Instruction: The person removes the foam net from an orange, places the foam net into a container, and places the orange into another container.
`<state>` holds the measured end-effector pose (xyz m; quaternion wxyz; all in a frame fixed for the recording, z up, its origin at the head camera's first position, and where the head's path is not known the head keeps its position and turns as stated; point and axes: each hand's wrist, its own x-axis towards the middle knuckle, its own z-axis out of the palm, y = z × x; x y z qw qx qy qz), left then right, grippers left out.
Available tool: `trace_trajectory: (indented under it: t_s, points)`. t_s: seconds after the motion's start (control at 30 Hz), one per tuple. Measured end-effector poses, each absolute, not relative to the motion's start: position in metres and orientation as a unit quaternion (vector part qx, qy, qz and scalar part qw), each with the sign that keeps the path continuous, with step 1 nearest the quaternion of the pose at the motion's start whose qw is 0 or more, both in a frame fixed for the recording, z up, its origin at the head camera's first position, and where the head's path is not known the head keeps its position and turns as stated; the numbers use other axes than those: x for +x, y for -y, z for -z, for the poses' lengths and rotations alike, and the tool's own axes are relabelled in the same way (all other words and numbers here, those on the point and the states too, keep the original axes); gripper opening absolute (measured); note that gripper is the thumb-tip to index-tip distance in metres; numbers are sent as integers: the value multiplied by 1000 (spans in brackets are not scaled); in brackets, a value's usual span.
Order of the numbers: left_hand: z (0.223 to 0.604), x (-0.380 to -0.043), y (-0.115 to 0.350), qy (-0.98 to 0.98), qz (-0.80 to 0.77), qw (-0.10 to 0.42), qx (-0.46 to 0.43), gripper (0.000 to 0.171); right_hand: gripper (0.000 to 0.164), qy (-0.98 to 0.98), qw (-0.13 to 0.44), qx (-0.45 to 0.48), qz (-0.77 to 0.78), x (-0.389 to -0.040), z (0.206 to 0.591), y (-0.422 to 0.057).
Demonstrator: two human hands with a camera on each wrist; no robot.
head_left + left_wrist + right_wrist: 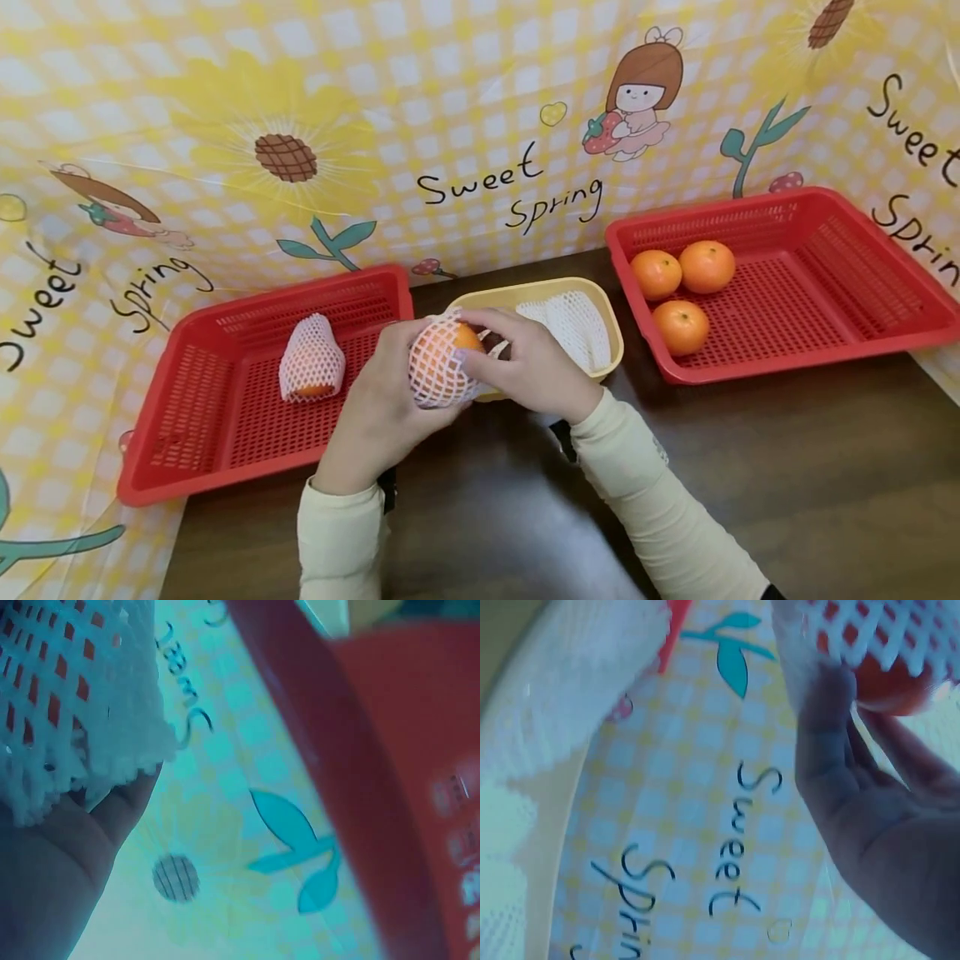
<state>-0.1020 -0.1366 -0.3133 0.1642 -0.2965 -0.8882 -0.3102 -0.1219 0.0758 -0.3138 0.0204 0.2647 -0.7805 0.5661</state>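
In the head view, an orange (470, 337) sits partly inside a white foam net sleeve (435, 367), with bare peel showing on its right side. My left hand (378, 412) grips the netted orange from the left, fingers and thumb curled round it. From the right, my right hand (536, 362) pinches the sleeve's edge by the exposed peel with thumb and fingers. The right wrist view shows the thumb on the net (900, 645) and bare orange (892, 690) below its edge. The net's frayed end (90, 772) hangs over my left hand in the left wrist view.
A red basket (300, 462) at the left holds one netted orange (311, 358). Behind my hands, a yellow tub (615, 333) holds white foam nets (577, 325). Another red basket (810, 346) at the right holds three bare oranges (681, 327). A patterned cloth (465, 100) stands behind.
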Motion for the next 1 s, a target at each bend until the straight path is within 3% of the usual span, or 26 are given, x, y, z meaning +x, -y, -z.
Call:
trace_trajectory:
  t_s: [0.1, 0.23, 0.3, 0.37, 0.5, 0.57, 0.67, 0.83, 0.93, 1.0]
  points:
    - [312, -101, 127, 871, 326, 160, -331, 99, 63, 787, -30, 291, -543, -126, 310, -85]
    - [308, -95, 122, 856, 375, 120, -336, 109, 70, 763, -56, 312, -563, -131, 306, -100]
    - [303, -93, 124, 840, 424, 99, -324, 105, 69, 741, -59, 306, -595, -133, 305, -108]
    - [299, -92, 124, 809, 489, 90, -314, 89, 67, 708, -65, 301, -636, -133, 303, -115]
    - [290, -95, 117, 712, 620, 181, -275, 31, 71, 611, -55, 281, -738, -134, 296, -126]
    - [286, -99, 111, 667, 660, 254, -236, 18, 67, 558, -28, 264, -786, -135, 292, -134]
    - [287, -110, 100, 635, 675, 341, -157, 16, 57, 498, 27, 233, -835, -135, 288, -155]
    - [316, -133, 73, 713, 550, 416, -125, 15, 44, 478, 127, 181, -850, -136, 287, -196]
    - [340, -150, 58, 787, 427, 419, -153, 20, 43, 486, 164, 158, -844, -135, 288, -214]
    - [355, -158, 51, 835, 363, 381, -160, 26, 43, 493, 173, 149, -839, -134, 289, -221]
